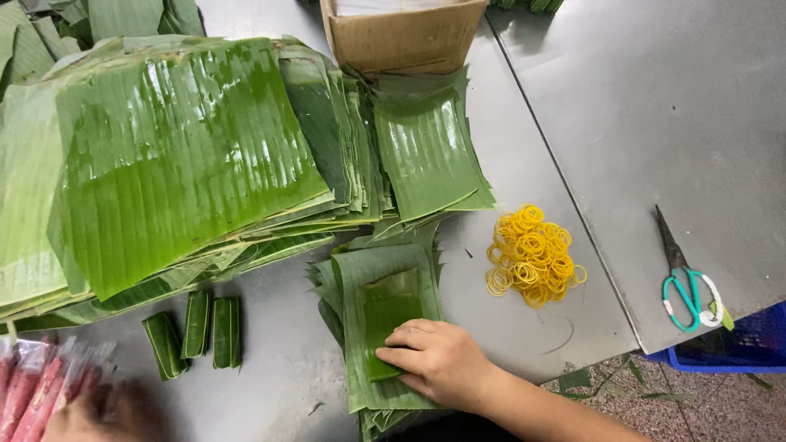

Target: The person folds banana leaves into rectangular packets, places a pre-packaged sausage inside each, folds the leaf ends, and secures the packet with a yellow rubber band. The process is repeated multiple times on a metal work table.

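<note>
My right hand (pixel 438 360) lies flat, fingers pressed on a small dark green leaf piece (pixel 389 315) on top of a small stack of cut banana leaves (pixel 372 286) at the table's front edge. My left hand (pixel 102 413) is blurred at the bottom left, at a bag of red sticks (pixel 37 385); its grip cannot be made out. Three folded leaf packets (pixel 196 327) stand between the two hands. A heap of yellow rubber bands (pixel 532 255) lies just right of the stack.
A big pile of large banana leaves (pixel 164 155) covers the left of the grey metal table (pixel 524 164). A cardboard box (pixel 401 33) stands at the back. Scissors with teal handles (pixel 686 278) lie on the right table; a blue crate (pixel 737 344) sits below.
</note>
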